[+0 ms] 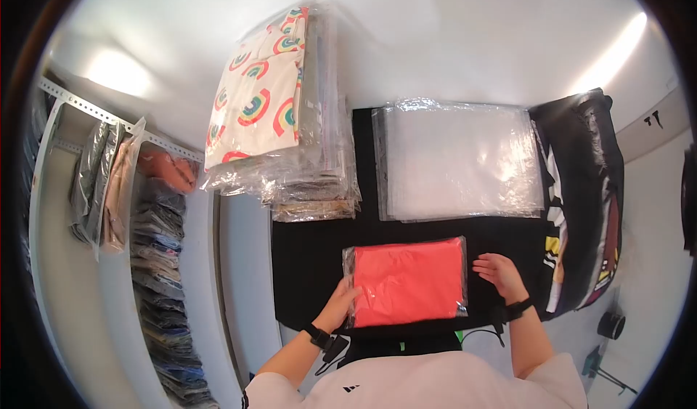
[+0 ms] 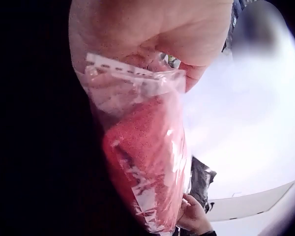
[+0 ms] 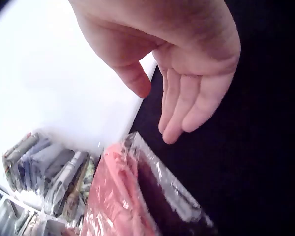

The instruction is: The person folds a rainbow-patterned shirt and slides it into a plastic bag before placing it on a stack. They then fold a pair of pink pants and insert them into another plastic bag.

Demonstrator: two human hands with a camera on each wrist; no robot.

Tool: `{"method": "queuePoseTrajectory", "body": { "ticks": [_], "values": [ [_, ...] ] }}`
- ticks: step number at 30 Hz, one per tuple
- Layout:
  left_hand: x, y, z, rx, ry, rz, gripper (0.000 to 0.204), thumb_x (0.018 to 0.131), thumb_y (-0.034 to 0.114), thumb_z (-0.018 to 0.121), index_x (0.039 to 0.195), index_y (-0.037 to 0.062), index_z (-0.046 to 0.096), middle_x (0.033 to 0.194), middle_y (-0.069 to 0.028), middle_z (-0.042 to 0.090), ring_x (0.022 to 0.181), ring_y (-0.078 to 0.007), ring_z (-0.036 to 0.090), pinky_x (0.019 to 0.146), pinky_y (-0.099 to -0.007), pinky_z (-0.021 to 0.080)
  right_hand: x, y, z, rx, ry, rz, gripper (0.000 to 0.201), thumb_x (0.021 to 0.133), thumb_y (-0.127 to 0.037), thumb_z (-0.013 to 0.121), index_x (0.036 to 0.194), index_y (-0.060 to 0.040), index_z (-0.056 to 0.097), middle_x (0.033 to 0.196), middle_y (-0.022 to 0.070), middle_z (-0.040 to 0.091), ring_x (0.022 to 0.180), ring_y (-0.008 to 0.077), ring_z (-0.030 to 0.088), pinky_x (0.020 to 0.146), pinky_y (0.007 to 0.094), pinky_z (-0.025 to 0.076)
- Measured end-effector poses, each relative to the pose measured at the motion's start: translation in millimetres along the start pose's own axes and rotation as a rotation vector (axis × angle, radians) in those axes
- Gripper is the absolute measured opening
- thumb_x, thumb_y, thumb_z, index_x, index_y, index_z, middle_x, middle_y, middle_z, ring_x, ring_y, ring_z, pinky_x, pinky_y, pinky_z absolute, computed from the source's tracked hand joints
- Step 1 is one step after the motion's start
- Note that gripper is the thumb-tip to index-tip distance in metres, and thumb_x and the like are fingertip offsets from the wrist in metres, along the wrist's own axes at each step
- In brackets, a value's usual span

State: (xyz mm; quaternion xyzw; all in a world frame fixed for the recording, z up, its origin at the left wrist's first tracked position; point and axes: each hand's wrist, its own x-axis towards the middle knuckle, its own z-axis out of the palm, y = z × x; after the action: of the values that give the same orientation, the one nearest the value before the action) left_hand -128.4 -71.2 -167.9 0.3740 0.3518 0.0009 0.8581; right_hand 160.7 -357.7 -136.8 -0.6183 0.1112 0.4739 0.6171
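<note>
A folded coral-red garment in a clear plastic bag (image 1: 408, 282) lies near the front of the black-covered table (image 1: 312, 264). My left hand (image 1: 337, 304) holds the bag by its left edge, thumb on top. Up close in the left wrist view, the bag's end with a pale, dashed strip (image 2: 119, 66) is at that palm. To the right of the bag, my right hand (image 1: 499, 274) is held apart from it, fingers loosely extended and holding nothing. The right wrist view shows this hand (image 3: 187, 83) just off the bag's clear edge (image 3: 174, 189).
At the back left rises a tall stack of bagged garments, a rainbow-print one (image 1: 254, 96) on top. Clear empty bags (image 1: 461, 162) are piled behind the red one. Dark folded clothing (image 1: 588, 198) lies at the right. Shelves of bagged clothes (image 1: 163, 278) stand left.
</note>
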Motion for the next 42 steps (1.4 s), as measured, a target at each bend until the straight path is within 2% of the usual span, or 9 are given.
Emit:
{"method": "queuePoseTrajectory", "body": {
  "ticks": [9,19,21,22,25,31,33,37,42],
  "values": [
    [-5.1,-7.7,-1.3,0.605,0.32,0.13,0.014,0.08,0.006,0.062,0.092,0.0012,0.058,0.079,-0.0041,0.059,0.073,-0.0104,0.053,0.066,-0.0261,0.046,-4.4,51.7,37.9,-0.164,-0.119,0.021,0.01,0.084,-0.015,0.063,0.086,-0.0058,0.065,0.07,-0.0039,0.056,0.059,0.0047,0.046,0.052,0.0218,0.035],
    [1.4,22.5,47.8,0.626,0.528,0.381,0.036,0.077,0.01,0.068,0.108,-0.0002,0.052,0.104,-0.0119,0.057,0.088,-0.0203,0.058,0.078,-0.0321,0.046,-25.7,7.7,43.2,-0.258,-0.001,-0.132,0.016,0.078,-0.014,0.071,0.086,-0.002,0.063,0.075,0.0011,0.059,0.066,0.0122,0.053,0.06,0.0274,0.042],
    [-4.9,29.9,58.2,1.027,0.485,0.605,0.039,0.075,0.01,0.068,0.11,0.0004,0.052,0.108,-0.0152,0.055,0.091,-0.0266,0.057,0.081,-0.0355,0.046,-30.6,8.1,50.7,-1.087,0.513,-0.824,0.024,0.075,-0.011,0.069,0.095,-0.0023,0.059,0.085,0.0105,0.059,0.077,0.0255,0.058,0.068,0.0361,0.046],
    [-9.8,37.2,66.2,1.427,0.418,0.828,0.043,0.073,0.011,0.068,0.111,0.0009,0.051,0.112,-0.0186,0.053,0.095,-0.0329,0.056,0.084,-0.0389,0.046,-37.6,-1.7,57.5,-1.132,0.334,-0.882,0.029,0.072,-0.01,0.066,0.099,-0.0032,0.056,0.093,0.0177,0.056,0.089,0.0363,0.055,0.076,0.0431,0.046],
    [-11.1,28.3,66.6,1.434,0.006,0.586,0.031,0.074,0.007,0.064,0.104,0.0019,0.057,0.103,-0.0172,0.056,0.1,-0.036,0.053,0.089,-0.041,0.043,-39.0,4.3,76.7,-1.286,0.005,-0.825,0.026,0.073,-0.012,0.065,0.095,-0.0039,0.056,0.092,0.0174,0.057,0.087,0.0364,0.056,0.076,0.0433,0.047],
    [-27.3,74.6,41.8,0.924,0.318,0.514,0.021,0.08,0.003,0.06,0.1,0.0019,0.061,0.1,-0.0116,0.061,0.095,-0.0229,0.059,0.083,-0.0316,0.047,-4.4,16.8,81.8,-1.268,-0.078,-0.559,0.023,0.076,-0.017,0.063,0.092,-0.0012,0.062,0.088,0.0206,0.062,0.088,0.0354,0.06,0.076,0.0409,0.049],
    [-39.9,113.4,8.2,0.772,0.432,0.544,0.014,0.084,0.004,0.057,0.097,0.0025,0.062,0.097,-0.0076,0.061,0.091,-0.0157,0.059,0.08,-0.0275,0.047,-11.9,-25.9,97.6,-1.074,-0.027,-0.398,0.025,0.078,-0.017,0.063,0.096,0.0004,0.065,0.091,0.023,0.065,0.087,0.033,0.064,0.075,0.0373,0.051],
    [-64.2,225.6,-39.1,0.5,0.548,0.727,0.014,0.089,0.004,0.051,0.101,-0.0009,0.059,0.095,-0.0058,0.06,0.091,-0.0134,0.057,0.082,-0.0261,0.045,-34.6,-141.0,165.9,-0.885,0.068,-0.584,0.025,0.085,-0.021,0.06,0.097,0.0007,0.063,0.088,0.0143,0.067,0.084,0.0217,0.064,0.076,0.0311,0.048],
    [-34.0,328.6,-57.4,0.572,0.434,0.834,0.026,0.091,0.012,0.051,0.113,-0.0016,0.056,0.108,-0.0081,0.061,0.099,-0.0144,0.056,0.085,-0.0271,0.044,-63.2,-252.6,284.4,-0.46,-0.233,-0.436,0.059,0.088,-0.038,0.059,0.132,-0.0039,0.039,0.12,0.0076,0.05,0.113,0.018,0.047,0.096,0.0342,0.037]
  ]
}}
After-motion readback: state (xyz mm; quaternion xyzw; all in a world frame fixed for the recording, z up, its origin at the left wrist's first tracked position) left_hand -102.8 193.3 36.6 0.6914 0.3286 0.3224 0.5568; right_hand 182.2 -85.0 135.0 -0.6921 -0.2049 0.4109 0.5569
